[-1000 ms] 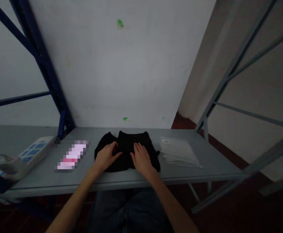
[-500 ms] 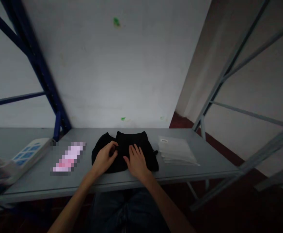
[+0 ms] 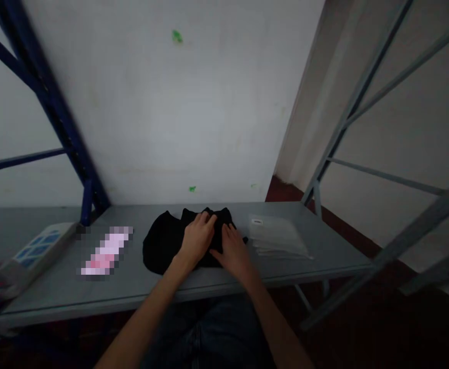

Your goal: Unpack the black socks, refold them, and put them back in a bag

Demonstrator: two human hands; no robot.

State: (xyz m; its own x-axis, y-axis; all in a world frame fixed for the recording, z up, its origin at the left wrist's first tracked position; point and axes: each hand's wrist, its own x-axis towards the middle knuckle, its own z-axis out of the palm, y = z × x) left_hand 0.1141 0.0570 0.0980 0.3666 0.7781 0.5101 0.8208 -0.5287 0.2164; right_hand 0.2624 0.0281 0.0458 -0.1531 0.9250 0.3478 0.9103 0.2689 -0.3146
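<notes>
Your left hand (image 3: 197,239) lies on the middle of the black garment (image 3: 163,243), fingers curled down at its far edge; whether they pinch a fold or only press is too dark to tell. Your right hand (image 3: 235,252) lies flat and spread on the garment's right part, holding nothing, pressing cloth to the shelf

Garment sits mid-shelf, left lobe bare, near hem close to the front lip of the grey shelf (image 3: 140,287)

Right of it, just beside your right hand: stack of clear bags (image 3: 276,240). Left: a pixelated pink patch (image 3: 105,250), then a power strip (image 3: 36,248) toward the far-left end

Risks, as judged:
- Cloth is black in dim light, so layers are hard to read; you could catch two layers instead of one and drag a crooked fold
- Pull toward yourself and the near hem may slide off the lip
- Your right wrist sweeping outward could nudge the slippery bags askew
- Both hands crowd the right half; the loose left lobe may bunch
</notes>
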